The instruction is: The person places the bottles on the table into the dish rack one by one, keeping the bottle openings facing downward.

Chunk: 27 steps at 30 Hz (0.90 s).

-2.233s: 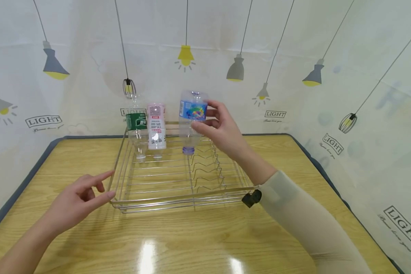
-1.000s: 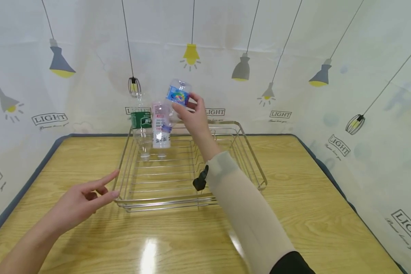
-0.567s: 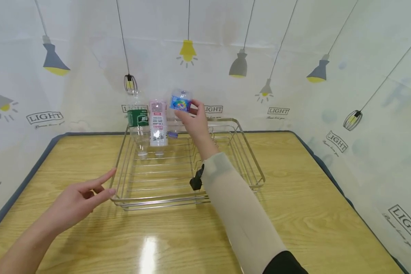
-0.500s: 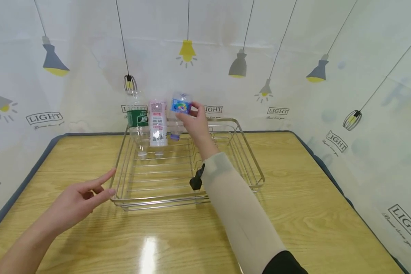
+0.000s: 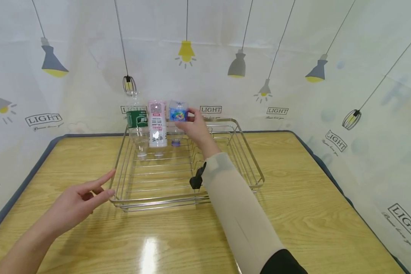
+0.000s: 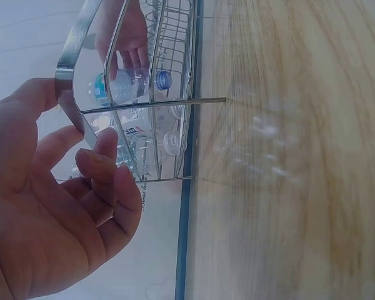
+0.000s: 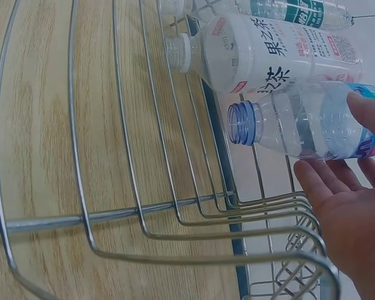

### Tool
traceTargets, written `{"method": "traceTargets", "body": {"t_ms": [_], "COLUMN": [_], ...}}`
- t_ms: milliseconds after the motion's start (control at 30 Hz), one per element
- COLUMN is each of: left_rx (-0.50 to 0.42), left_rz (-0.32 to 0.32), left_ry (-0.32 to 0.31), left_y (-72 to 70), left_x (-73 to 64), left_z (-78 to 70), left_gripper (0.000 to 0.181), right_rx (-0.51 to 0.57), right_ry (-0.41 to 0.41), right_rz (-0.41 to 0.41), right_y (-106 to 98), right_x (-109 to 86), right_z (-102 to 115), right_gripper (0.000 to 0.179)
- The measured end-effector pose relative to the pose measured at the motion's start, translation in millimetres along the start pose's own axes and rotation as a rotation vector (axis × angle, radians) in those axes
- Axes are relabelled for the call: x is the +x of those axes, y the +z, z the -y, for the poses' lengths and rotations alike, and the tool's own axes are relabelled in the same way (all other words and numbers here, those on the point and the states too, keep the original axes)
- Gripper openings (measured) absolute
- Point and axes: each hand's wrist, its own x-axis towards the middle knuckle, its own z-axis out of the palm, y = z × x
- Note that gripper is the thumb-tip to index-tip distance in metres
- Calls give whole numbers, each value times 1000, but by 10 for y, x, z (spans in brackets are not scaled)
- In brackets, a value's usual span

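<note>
In the head view, my right hand (image 5: pixel 196 131) grips a clear plastic bottle (image 5: pixel 178 114) with a blue label, thumb on one side and fingers on the other. The bottle is upside down, its uncapped blue-ringed mouth (image 7: pixel 242 123) towards the rack's floor. It stands beside a pink-and-white labelled bottle (image 5: pixel 157 123) and a green-labelled bottle (image 5: pixel 137 118), both also neck down at the back left of the wire dish rack (image 5: pixel 157 199). With thumb and index finger extended, my left hand (image 5: pixel 77 201) touches the rack's front left rim; its other fingers curl in.
The rack rests on a wood-grain table (image 5: pixel 294 198). Zigzag wire dividers (image 5: pixel 194 156) run along its middle, partly behind my right arm. A pale curtain (image 5: pixel 226 23) with printed lamps stands close behind and around the table.
The right hand has brought the blue-labelled bottle left, beside the pink one, and lowered it in the rack. My left hand has stayed at the rack's rim.
</note>
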Motion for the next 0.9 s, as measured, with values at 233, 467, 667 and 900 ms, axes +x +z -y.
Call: {"method": "traceTargets", "body": {"t_ms": [233,467,667,900], "left_rx": [-10,-35,-45,-42], "left_rz": [-4,5,6,5], "left_ry": [11,6,-7,2], "left_y": [3,9,1,3], "left_x": [-7,-10,-12,-9], "left_z": [-10,12,6,-6], "left_gripper": [63,64,65,64], "right_rx": [-93,-178,-221,-259], "right_ry": [-28,-40,-23,-32], "right_rz": [43,63,74,72], "right_y": [-4,9,37,51], "right_x": [13,7,12,0], "right_z": [-20,-57,-97,-118], "right_gripper": [82,82,83,83]}}
